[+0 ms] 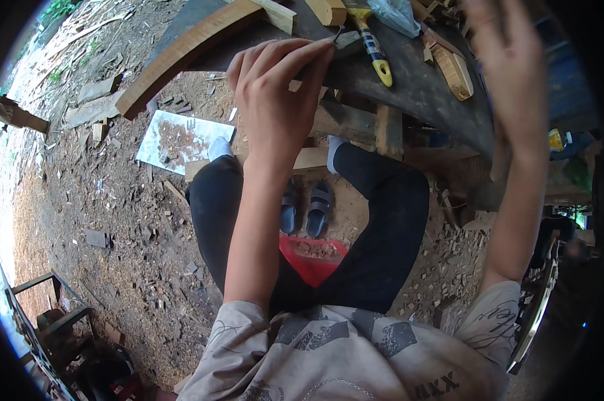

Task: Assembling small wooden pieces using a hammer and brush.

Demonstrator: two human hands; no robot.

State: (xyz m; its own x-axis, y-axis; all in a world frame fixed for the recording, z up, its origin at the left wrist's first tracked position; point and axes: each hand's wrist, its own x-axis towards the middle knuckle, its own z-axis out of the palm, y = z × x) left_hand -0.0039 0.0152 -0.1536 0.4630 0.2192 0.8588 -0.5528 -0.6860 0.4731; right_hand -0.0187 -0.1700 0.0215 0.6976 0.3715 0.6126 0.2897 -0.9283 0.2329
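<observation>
My left hand (275,87) is over the near edge of the dark worktable (422,87), thumb and fingers pinched together. A thin nail (339,32) sticks up at its fingertips, beside a small pale wood piece (347,40). Raised at the upper right, my right hand (509,67) is smeared by motion, and its fingers run toward the top edge. Whether it grips anything cannot be made out; a brown, stick-like shape (500,150) shows below its wrist. Between the hands lies a paintbrush (374,53) with a yellow-tipped handle.
A long curved wooden piece (181,57) juts past the table's left side. Clear plastic (395,17) and a shaped wood block (449,70) lie on the right. Below are sandals (319,208), a white board (181,142) and ground strewn with wood scraps. Another person (559,230) shows at far right.
</observation>
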